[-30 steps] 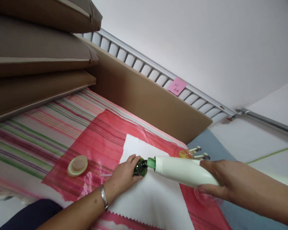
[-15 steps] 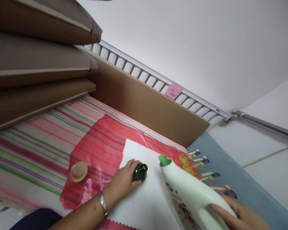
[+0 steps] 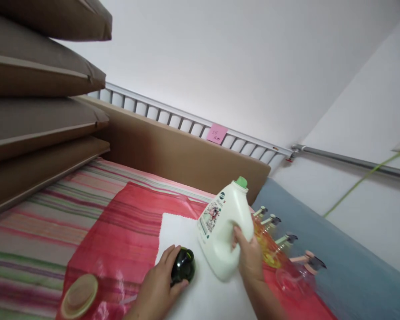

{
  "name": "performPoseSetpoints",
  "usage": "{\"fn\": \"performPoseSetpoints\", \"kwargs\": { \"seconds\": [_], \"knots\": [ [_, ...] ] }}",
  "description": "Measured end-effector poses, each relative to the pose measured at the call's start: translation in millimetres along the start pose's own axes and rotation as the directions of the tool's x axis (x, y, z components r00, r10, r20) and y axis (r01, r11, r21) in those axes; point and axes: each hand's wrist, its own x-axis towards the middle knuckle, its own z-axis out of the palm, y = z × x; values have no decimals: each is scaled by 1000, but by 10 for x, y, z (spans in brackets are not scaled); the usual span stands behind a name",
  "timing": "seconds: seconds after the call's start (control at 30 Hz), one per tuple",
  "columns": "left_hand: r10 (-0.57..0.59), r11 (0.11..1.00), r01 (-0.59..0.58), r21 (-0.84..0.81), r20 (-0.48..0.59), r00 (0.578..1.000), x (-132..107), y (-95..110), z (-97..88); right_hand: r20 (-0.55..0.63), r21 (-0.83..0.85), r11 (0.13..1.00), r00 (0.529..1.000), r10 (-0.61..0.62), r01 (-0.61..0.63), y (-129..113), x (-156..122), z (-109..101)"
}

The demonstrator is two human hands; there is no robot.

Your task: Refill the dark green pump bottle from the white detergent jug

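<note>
My left hand [image 3: 162,280] is wrapped around a small dark green bottle [image 3: 184,266] with an uncapped neck, on the white cloth [image 3: 178,226]. Through its handle, my right hand [image 3: 248,253] grips a large pale green detergent jug [image 3: 225,226]. The jug leans slightly to the right, its green spout [image 3: 242,182] at the top and its printed label facing left. It is to the right of the green bottle; whether its base touches the cloth I cannot tell.
Several pump bottles [image 3: 270,226] line the right side on the red sheer cloth [image 3: 120,222]. A round lid-like piece [image 3: 80,296] lies at lower left. Stacked brown cushions [image 3: 43,115] rise at left, and a brown board [image 3: 173,151] stands before the radiator [image 3: 142,109].
The jug has gone from tilted, spout toward the green bottle, to nearly upright. The view has shifted, and my left hand still holds the green bottle.
</note>
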Motion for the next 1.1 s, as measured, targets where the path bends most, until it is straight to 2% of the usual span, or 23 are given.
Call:
{"fn": "performPoseSetpoints", "kwargs": {
  "seconds": [0.1,0.2,0.27,0.37,0.5,0.67,0.77,0.97,1.1],
  "knots": [
    [-1,1000,1,18,24,1000,28,-45,25,-13,-4,999,999,38,-38,118,57,349],
    [-10,1000,8,26,56,998,48,-88,40,-14,-1,998,998,60,-60,206,63,597],
    [-19,999,17,28,77,997,58,-110,45,7,3,998,998,69,-69,260,47,690],
    [-26,999,22,38,97,995,67,-126,48,67,-2,998,996,63,-63,328,35,719],
    [-7,1000,5,24,79,997,55,-110,43,164,-27,999,986,44,-40,377,69,607],
    [8,1000,-8,-1,23,1000,13,-31,2,223,-39,999,975,-1,10,386,-21,314],
    [-1,1000,1,-3,2,1000,-8,24,-26,206,-64,997,978,-20,33,348,-248,102],
    [-7,1000,5,-28,-53,999,-47,110,-143,265,-130,989,963,-40,76,197,-719,-221],
    [58,979,-85,-184,-149,987,-133,261,-304,315,-117,989,948,-52,93,81,-1029,-321]
  ]
}}
